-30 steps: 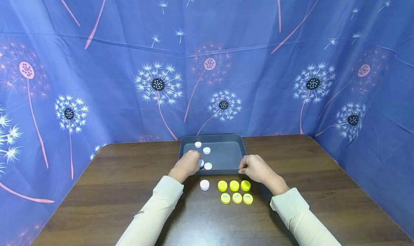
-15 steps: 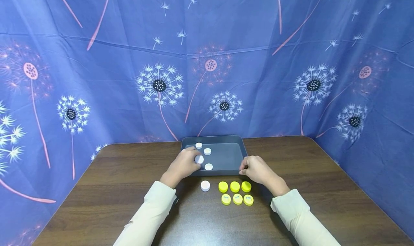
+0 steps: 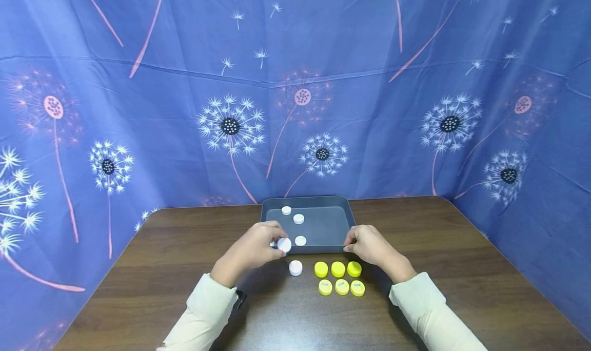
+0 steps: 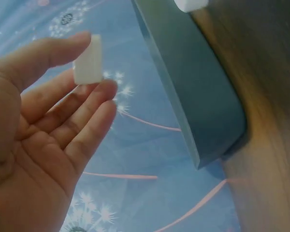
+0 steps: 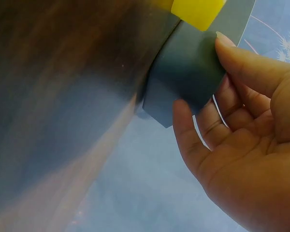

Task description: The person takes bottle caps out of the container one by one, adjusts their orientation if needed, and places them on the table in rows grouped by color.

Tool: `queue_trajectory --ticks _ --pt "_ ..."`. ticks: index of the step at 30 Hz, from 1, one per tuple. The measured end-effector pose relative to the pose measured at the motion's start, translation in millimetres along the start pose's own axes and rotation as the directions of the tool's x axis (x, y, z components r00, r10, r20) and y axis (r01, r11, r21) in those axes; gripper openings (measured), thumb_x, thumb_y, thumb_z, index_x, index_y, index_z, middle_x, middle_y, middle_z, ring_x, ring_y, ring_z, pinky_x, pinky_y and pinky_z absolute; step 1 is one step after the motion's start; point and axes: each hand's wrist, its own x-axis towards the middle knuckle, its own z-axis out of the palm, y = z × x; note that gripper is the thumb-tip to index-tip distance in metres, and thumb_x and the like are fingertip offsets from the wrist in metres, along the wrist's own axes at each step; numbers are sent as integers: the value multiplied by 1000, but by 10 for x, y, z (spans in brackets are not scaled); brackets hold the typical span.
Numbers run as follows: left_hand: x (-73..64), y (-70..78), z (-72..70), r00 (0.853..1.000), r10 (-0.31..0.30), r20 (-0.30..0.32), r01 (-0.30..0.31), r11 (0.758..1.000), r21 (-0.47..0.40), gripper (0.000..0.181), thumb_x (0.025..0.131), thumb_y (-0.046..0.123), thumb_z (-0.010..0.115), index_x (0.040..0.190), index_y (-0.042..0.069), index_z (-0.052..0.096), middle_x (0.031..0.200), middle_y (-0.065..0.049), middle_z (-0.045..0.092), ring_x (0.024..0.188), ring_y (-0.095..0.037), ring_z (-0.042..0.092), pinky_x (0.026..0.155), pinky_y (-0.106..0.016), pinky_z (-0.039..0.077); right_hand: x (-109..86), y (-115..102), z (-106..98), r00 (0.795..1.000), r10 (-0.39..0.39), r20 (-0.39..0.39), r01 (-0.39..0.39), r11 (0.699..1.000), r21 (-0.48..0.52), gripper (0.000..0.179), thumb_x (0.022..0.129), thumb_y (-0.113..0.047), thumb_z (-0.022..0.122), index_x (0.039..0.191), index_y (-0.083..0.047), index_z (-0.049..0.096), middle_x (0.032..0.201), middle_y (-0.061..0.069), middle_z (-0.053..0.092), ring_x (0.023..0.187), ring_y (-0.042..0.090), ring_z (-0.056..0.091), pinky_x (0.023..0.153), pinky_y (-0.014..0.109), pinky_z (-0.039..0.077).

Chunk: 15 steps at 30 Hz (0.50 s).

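Observation:
Between thumb and fingers, my left hand pinches a white bottle cap, raised at the front left corner of a dark grey tray. The left wrist view shows this white cap edge-on, clear of the tray wall. My right hand holds the tray by its front right corner; in the right wrist view the thumb lies on the tray wall and some fingers are partly hidden behind it. Three white caps lie inside the tray, one of them near the front wall.
On the brown table, a white cap lies just before the tray. Right of it are two rows of yellow caps, the front row with blue marks. A blue patterned cloth hangs behind.
My left hand has picked up a white cap from the tray's left side and drawn it back toward the front wall. The right hand keeps its place at the tray's corner.

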Motion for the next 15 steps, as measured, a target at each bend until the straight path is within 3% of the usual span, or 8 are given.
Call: queue_trajectory --ticks 5,11,15 --pt "-37 106 16 996 9 93 -7 1000 -15 18 75 10 85 90 8 75 82 8 59 72 -6 51 63 -22 46 -9 10 -5 1000 -18 -18 18 1000 -1 18 83 -3 78 72 -16 72 76 -8 63 71 9 57 65 32 49" --pt "-69 190 124 981 5 195 -10 1000 25 17 73 9 85 88 9 75 79 10 58 69 -3 48 61 -19 44 -13 5 7 1000 -27 -15 26 1000 -12 18 82 -3 78 71 -16 72 75 -9 63 78 12 62 72 36 53" --pt "-71 234 215 972 35 234 -49 998 51 19 71 6 85 87 8 75 82 9 60 70 -3 49 62 -18 45 -13 6 0 999 -31 -17 31 1000 0 17 83 -3 78 72 -15 73 76 -8 63 72 9 58 66 32 50"
